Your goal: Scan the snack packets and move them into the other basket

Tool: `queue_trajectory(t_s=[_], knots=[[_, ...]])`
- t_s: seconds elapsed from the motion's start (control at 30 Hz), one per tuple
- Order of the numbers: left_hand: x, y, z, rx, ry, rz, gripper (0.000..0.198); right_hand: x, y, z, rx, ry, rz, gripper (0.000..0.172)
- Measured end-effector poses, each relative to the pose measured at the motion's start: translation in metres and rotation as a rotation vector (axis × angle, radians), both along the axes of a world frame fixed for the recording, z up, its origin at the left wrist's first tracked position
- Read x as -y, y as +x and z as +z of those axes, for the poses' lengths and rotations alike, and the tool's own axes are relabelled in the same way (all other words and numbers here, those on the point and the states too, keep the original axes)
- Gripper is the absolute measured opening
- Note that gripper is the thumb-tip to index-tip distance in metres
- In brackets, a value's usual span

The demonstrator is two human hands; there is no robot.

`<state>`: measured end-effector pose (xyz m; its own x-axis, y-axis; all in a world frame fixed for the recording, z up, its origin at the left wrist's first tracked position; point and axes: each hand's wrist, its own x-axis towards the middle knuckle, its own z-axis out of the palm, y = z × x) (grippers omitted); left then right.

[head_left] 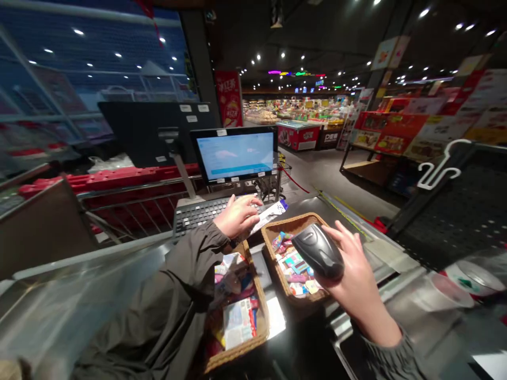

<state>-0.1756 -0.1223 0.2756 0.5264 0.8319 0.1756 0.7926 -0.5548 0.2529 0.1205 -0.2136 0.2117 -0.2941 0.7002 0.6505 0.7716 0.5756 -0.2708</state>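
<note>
Right hand (354, 274) grips a scanner (318, 251); half-open left hand (237, 216) overhangs the keyboard (198, 215).

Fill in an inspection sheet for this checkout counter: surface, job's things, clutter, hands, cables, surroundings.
Surface: dark glossy countertop, reflecting light.
Job's things: black plastic handheld scanner above the brown woven right basket; black rectangular keyboard, partly hidden.
Clutter: brown woven left basket; small colourful packets in both baskets; white-and-purple long packet beside the keyboard.
Hands: left hand over the keyboard's right end, key contact unclear; right hand gripping the scanner.
Cables: thin red cord beyond the counter; whether a cable, cannot tell.
Surroundings: lit black-framed monitor, red chest freezer, white plastic hanger.
</note>
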Motion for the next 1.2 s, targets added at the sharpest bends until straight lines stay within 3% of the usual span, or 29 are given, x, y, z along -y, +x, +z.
queue_trajectory(t_s=[0.13,0.3,0.5,0.73,1.0,1.2], knots=[[0.035,-0.052,0.005,-0.083,0.079,0.126,0.026,-0.002,-0.049,0.017,0.06,0.031,0.187,0.042],[0.078,-0.099,0.007,-0.181,0.104,0.227,0.027,-0.001,-0.106,0.025,0.132,-0.007,0.351,0.043],[0.111,-0.142,-0.001,-0.173,0.034,0.32,0.022,0.005,-0.145,0.026,0.161,-0.007,0.469,0.047],[0.124,-0.177,-0.017,-0.149,0.007,0.375,0.023,0.013,-0.158,0.029,0.182,-0.007,0.54,0.048],[0.13,-0.177,-0.014,-0.123,-0.093,0.408,0.024,0.019,-0.151,0.029,0.214,0.005,0.543,0.051],[0.126,-0.183,-0.031,-0.08,-0.128,0.391,0.024,0.022,-0.14,0.024,0.246,-0.029,0.557,0.051]])
